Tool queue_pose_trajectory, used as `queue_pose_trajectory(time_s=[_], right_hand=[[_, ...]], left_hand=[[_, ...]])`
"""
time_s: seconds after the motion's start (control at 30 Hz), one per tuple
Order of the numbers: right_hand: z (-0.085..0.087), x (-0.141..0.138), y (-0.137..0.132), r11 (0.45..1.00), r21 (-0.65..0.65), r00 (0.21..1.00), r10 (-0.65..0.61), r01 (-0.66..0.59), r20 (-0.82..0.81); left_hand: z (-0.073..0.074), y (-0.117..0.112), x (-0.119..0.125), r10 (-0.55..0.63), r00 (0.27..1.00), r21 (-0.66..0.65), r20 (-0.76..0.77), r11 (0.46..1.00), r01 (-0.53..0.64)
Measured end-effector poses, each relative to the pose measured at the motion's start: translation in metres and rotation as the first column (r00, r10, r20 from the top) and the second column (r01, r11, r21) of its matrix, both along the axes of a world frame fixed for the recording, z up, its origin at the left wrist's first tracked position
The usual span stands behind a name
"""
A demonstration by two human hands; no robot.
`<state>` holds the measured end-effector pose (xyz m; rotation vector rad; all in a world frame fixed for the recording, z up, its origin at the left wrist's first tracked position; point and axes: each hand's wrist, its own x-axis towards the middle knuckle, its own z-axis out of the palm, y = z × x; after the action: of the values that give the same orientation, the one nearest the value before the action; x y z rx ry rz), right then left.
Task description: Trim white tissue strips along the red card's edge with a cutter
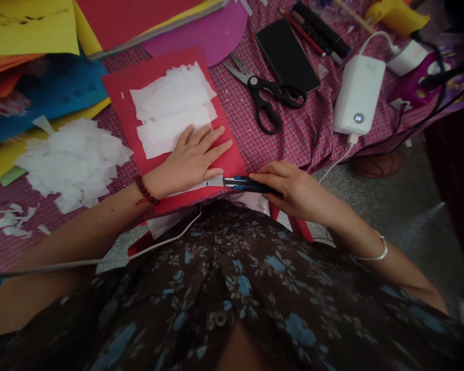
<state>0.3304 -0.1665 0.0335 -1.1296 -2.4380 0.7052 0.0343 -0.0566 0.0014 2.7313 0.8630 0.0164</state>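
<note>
My left hand [189,157] lies flat with fingers spread on a red sheet [119,93], its fingertips over the lower part of the white paper pieces [174,98] there. In my right hand [290,188] is a blue and black utility knife [247,184], held from the right. Its blade end points left and meets a white strip [215,180] near the sheet's lower edge, by my left thumb. Part of that strip is hidden under my left hand. Left of the red sheet sits a heap of torn white paper [75,157].
Black-handled scissors [261,90] lie right of the sheet, beside a phone [288,56]. A white power bank [359,95] with cables stands near the table's right edge. Markers [320,33] rest behind it. Coloured papers [46,103] are stacked at the left, and small scraps [17,221] lie below.
</note>
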Motion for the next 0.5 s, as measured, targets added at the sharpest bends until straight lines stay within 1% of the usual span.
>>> queue_pose_trajectory(time_s=[0.1,0.2,0.33,0.5], right_hand=[[-0.002,-0.001,-0.015,0.999,0.027,0.999,-0.043,0.043,-0.002],[-0.004,-0.001,-0.022,0.997,0.041,0.998,-0.065,0.065,0.001],[-0.004,0.0,-0.024,0.996,0.048,0.997,-0.08,0.081,-0.009],[-0.005,0.002,-0.019,0.996,0.038,0.997,-0.08,0.08,-0.004]], left_hand=[[0.001,0.0,0.001,0.005,1.0,0.002,-0.002,1.0,-0.005],[0.003,-0.001,0.001,0.003,1.0,-0.002,-0.024,1.0,-0.003],[0.002,0.0,0.0,0.009,1.0,-0.002,-0.023,1.0,-0.009],[-0.003,0.001,-0.002,0.01,1.0,0.016,0.007,1.0,-0.01]])
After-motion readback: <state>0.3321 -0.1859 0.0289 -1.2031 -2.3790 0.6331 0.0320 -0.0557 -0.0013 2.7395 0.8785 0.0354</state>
